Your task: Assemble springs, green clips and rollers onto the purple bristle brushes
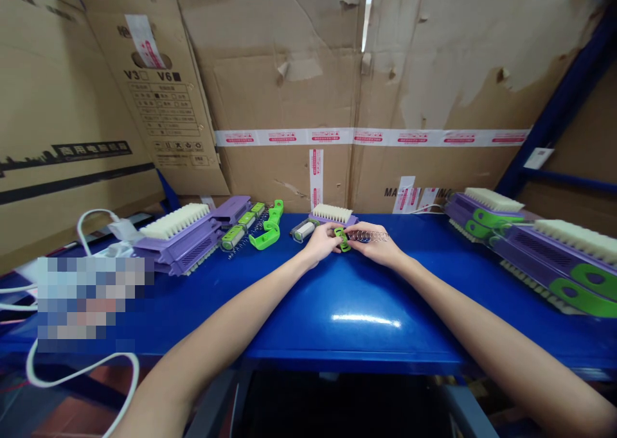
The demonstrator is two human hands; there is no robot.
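Note:
Over the blue table my left hand (322,244) pinches a small green plastic part (342,239) with slots in it. My right hand (378,244) meets it from the other side and holds a metal coil spring (373,236), whose coils stick out past the knuckles. Whether the spring touches the green part is hidden by the fingers. Just behind the hands lies a purple brush body with cream bristles (332,214). A clear-and-white cylindrical piece (305,230) rests beside my left hand.
At left sit stacked purple brush bodies (186,245), several green-ended pieces (234,237) with springs, and green handles (267,234). Assembled brushes (554,258) stand at right. A white cable (81,374) hangs over the left edge. Cardboard (289,91) walls the back.

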